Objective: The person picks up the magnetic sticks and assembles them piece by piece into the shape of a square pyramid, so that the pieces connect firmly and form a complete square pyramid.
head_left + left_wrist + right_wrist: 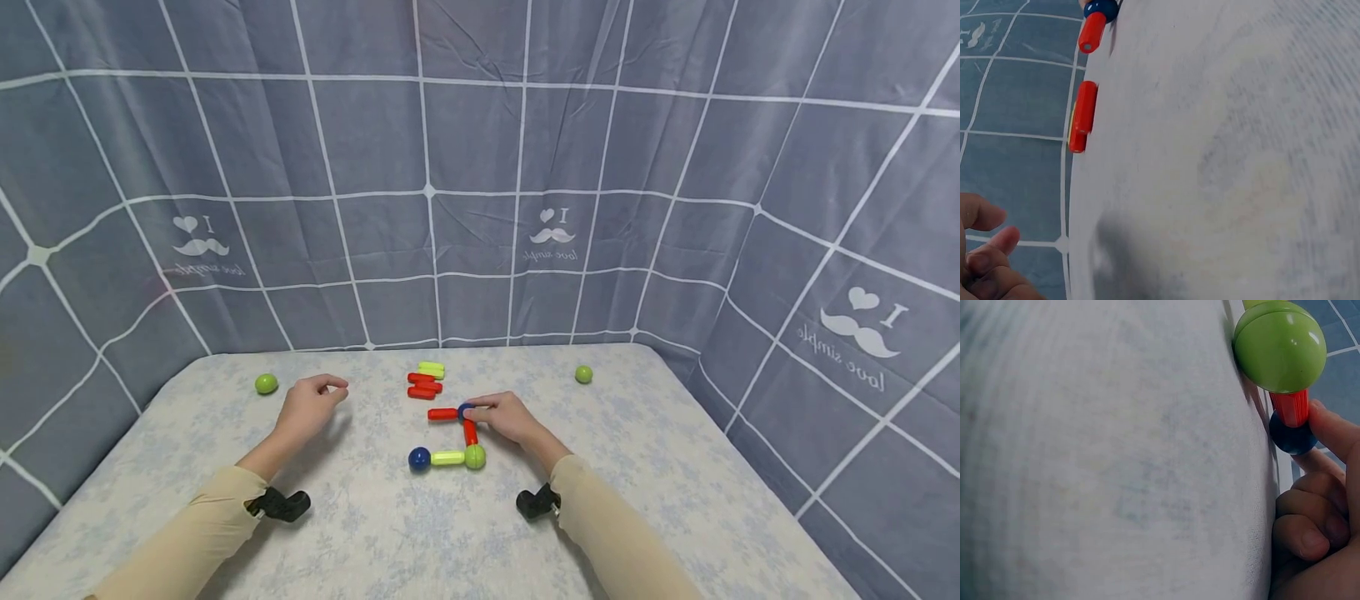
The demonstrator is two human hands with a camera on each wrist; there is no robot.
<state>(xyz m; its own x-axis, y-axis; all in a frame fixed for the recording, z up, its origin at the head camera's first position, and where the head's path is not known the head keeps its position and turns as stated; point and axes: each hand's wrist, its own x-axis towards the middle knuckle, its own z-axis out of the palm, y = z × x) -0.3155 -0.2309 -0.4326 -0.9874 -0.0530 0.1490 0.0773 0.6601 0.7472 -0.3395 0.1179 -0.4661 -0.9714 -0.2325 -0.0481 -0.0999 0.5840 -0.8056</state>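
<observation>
My right hand (510, 417) pinches a blue ball (466, 412) between thumb and index finger; in the right wrist view its other fingers are curled. From this ball a red rod (442, 414) points left and another red rod (470, 432) runs toward a green ball (475, 457). A yellow-green rod (448, 457) links that green ball with a second blue ball (420, 459), all lying on the table. My left hand (309, 407) hovers over the table's left side, fingers loosely bent, holding nothing; in the left wrist view a gap shows between thumb and fingertip.
Several loose red rods (424, 387) and yellow-green rods (431, 369) lie at the back middle of the patterned table (390, 542). One green ball (266, 383) sits at the far left, another green ball (583, 374) at the back right. Grey checked curtains (480, 142) hang behind.
</observation>
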